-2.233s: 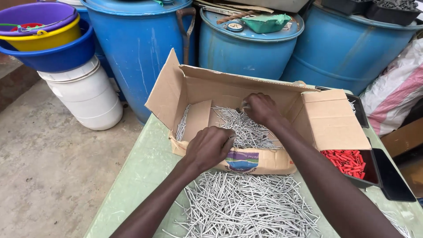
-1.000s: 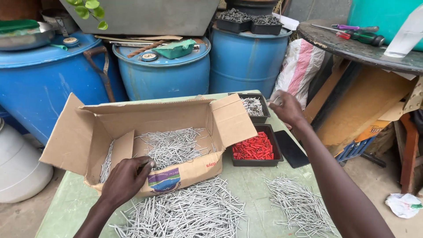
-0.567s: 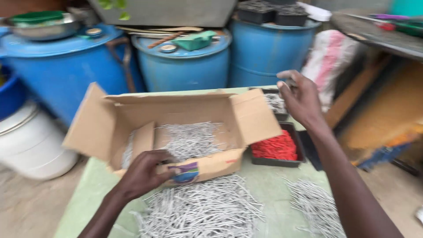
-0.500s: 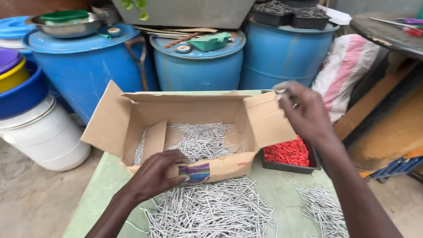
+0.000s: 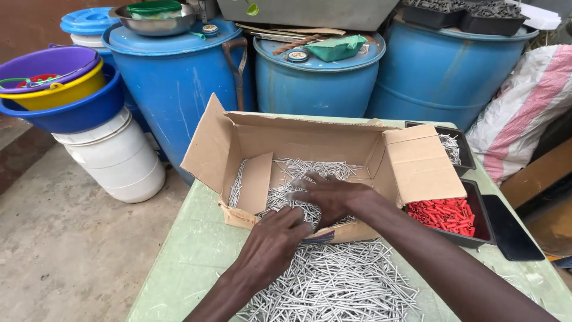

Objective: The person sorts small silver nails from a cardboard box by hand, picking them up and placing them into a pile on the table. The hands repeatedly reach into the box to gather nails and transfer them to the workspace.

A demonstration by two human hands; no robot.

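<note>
Nails (image 5: 298,191) fill the open cardboard box (image 5: 310,140) on the green table (image 5: 179,262). Inside it, the right hand (image 5: 328,197) lies spread flat on them, fingers open. Just nearer the person, the left hand (image 5: 271,244) curls loosely over the box's front edge, gripping nothing. Below both hands spreads a loose nail heap (image 5: 333,286); right of the right hand sits a black tray of red plugs (image 5: 444,214).

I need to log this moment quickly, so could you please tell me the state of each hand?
Left hand: curled over the cardboard box front edge; grip cannot be told.
Right hand: open, fingers spread on the nails inside.
</note>
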